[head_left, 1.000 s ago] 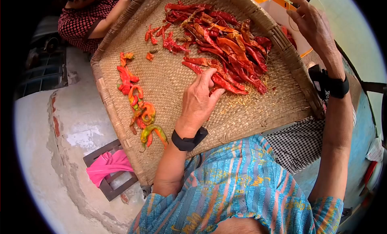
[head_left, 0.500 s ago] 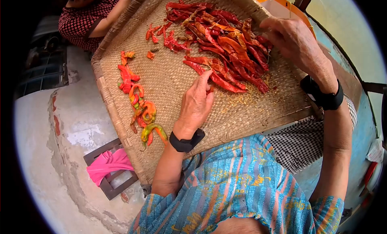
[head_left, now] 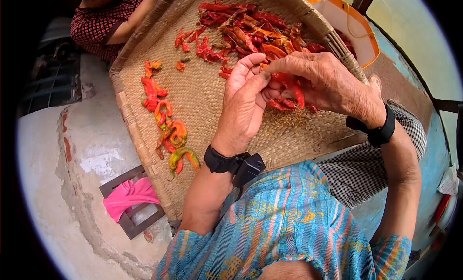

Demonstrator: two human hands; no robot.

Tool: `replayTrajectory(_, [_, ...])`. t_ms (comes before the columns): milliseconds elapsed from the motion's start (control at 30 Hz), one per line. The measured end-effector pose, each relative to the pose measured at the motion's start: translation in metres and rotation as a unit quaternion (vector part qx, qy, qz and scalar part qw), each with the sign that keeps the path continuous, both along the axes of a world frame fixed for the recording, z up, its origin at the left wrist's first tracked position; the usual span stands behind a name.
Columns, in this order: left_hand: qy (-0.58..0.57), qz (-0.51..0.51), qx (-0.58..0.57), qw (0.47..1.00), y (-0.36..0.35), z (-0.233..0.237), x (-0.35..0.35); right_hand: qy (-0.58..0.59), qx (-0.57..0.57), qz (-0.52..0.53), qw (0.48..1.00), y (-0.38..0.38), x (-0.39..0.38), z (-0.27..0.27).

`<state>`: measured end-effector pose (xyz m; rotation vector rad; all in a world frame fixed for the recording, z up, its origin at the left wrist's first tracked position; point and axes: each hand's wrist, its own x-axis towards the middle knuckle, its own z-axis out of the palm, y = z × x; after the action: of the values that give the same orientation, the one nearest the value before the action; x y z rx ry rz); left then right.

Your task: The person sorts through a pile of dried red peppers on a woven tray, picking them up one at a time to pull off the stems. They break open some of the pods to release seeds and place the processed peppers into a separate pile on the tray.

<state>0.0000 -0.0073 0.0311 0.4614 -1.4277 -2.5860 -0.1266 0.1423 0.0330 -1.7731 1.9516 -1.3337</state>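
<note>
A woven tray (head_left: 197, 97) carries a pile of dried red chilies (head_left: 241, 32). My left hand (head_left: 243, 99) and my right hand (head_left: 330, 85) meet above the near side of the pile. Their fingertips pinch together at a red chili (head_left: 298, 94), which is mostly hidden by the right hand's fingers. Loose yellow seeds (head_left: 282, 128) are scattered on the weave below. Along the left side of the tray runs a row of fresher red, orange and green chilies (head_left: 178, 133). Small red chili pieces (head_left: 207, 51) lie left of the pile.
Beyond the tray's right rim stands a white container with an orange rim (head_left: 333, 7), with something red inside. Another person's patterned sleeve (head_left: 99, 29) is at the upper left. A pink cloth (head_left: 130, 198) hangs over a dark frame (head_left: 128, 224) at the lower left.
My left hand has lifted from the chilies and turned palm inward. My right hand has come in from the right rim to meet it, and a chili is now between them.
</note>
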Motion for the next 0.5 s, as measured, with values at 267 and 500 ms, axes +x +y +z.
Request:
replayTrajectory(267, [-0.005,-0.044,-0.642,0.766,-0.018,-0.019,0.023,-0.009,-0.148,-0.214,0.966,0.025,-0.051,0.023])
replayTrajectory(500, [0.035,-0.060,-0.757,0.650,-0.020,-0.036,0.032,0.187,0.024,-0.418,0.888,0.060,-0.084,0.015])
